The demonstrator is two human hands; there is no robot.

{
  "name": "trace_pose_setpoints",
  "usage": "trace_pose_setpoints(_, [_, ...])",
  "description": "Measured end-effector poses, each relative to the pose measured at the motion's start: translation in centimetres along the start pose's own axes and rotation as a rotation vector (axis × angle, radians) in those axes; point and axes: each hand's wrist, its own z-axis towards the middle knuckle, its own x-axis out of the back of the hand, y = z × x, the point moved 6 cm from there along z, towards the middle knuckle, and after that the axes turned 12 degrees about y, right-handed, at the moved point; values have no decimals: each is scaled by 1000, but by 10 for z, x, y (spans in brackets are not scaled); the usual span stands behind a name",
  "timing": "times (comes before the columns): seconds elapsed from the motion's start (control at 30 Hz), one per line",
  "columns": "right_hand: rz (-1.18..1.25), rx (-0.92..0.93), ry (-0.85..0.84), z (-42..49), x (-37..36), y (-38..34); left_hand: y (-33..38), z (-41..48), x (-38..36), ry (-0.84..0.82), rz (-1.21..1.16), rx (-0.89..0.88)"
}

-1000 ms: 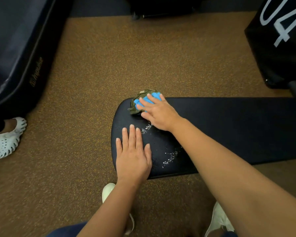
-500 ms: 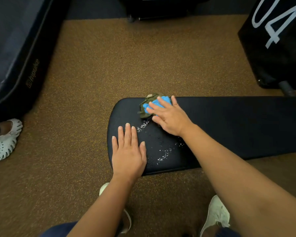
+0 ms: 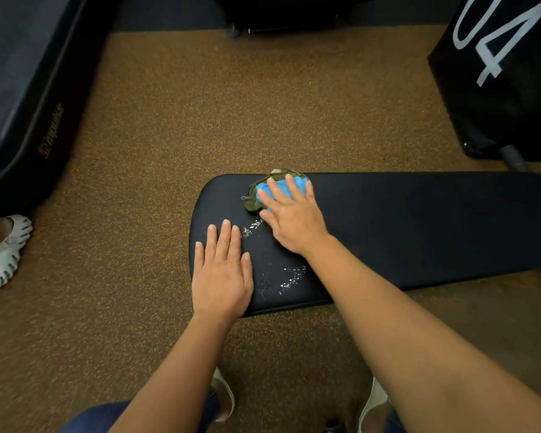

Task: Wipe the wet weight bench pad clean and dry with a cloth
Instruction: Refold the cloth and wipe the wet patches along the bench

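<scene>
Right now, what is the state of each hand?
Left hand: open, flat on the bench pad, holding nothing.
Right hand: open, pressing the cloth down.

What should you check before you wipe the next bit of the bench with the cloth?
1. Cloth lying on the bench pad: ok, it sits at the far edge.
2. Right hand on the cloth: ok, its fingers press flat on top.
3. Left hand steadying the pad: ok, it lies flat near the rounded end.
4. Pad dry: not ok, water droplets still shine between the two hands.
5. Path from cloth to droplets free: ok, nothing lies between them.
6. Cloth still dry enough to soak up water: cannot tell.
</scene>
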Motion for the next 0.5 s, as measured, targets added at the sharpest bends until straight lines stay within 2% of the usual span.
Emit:
trace_pose_setpoints(0.1, [25,142,-20,-9,-4,-18,0,0,-1,-3,10,7])
trace_pose_setpoints(0.2, [106,282,-18,-21,1,-5,-2,0,-1,-6,16,17])
trace_pose_setpoints(0.3, [99,154,-39,-15,2,17,-2,0,-2,-6,5,28])
trace_pose_setpoints(0.4, [17,10,-22,-7,3,3,-1,0,-1,1,3,25])
trace_pose_setpoints(0.5, [78,132,-28,-18,1,-22,-1,0,0,1,3,20])
